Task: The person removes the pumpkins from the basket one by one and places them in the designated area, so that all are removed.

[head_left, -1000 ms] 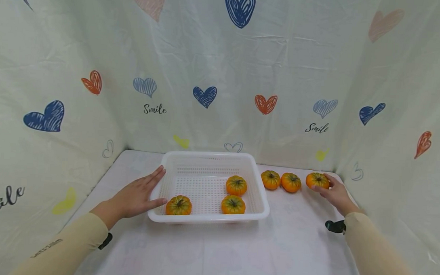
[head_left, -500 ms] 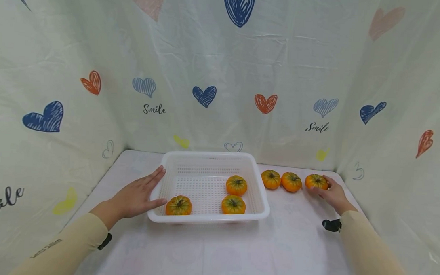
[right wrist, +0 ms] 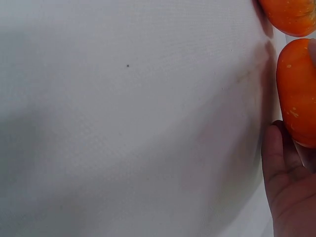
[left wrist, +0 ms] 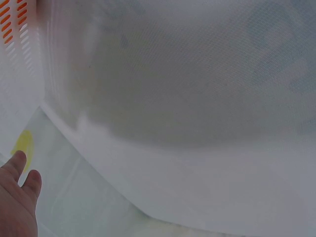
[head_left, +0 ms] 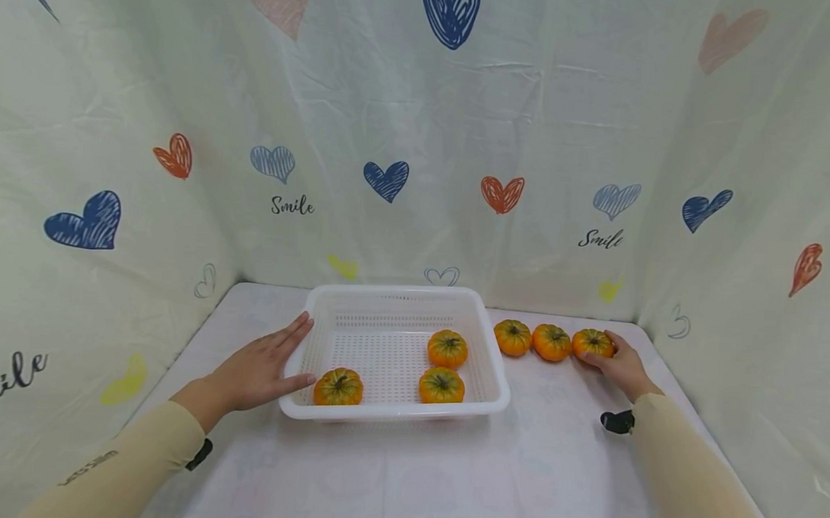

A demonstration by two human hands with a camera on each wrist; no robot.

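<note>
My right hand (head_left: 625,369) holds a small orange-and-green pumpkin (head_left: 593,342) at the right end of a row on the table, thumb in front and fingers behind. In the right wrist view the fingers lie against the orange side of this pumpkin (right wrist: 295,94). To its left sit two more pumpkins, a middle one (head_left: 551,343) and one beside the basket (head_left: 512,338). My left hand (head_left: 253,369) rests with straight, spread fingers on the left rim of a white perforated plastic basket (head_left: 396,415). Inside it are three pumpkins: front left (head_left: 338,387), right (head_left: 448,349) and front right (head_left: 441,386).
A white cloth covers the table (head_left: 393,479). Pale curtains (head_left: 447,123) printed with hearts and "Smile" enclose it at the back and both sides. A black strap piece (head_left: 617,422) hangs under the right wrist, and another (head_left: 199,455) shows at the left wrist.
My right hand has moved left with its pumpkin, narrowing the gap to the middle pumpkin until they sit side by side. The left hand and basket have stayed put.
</note>
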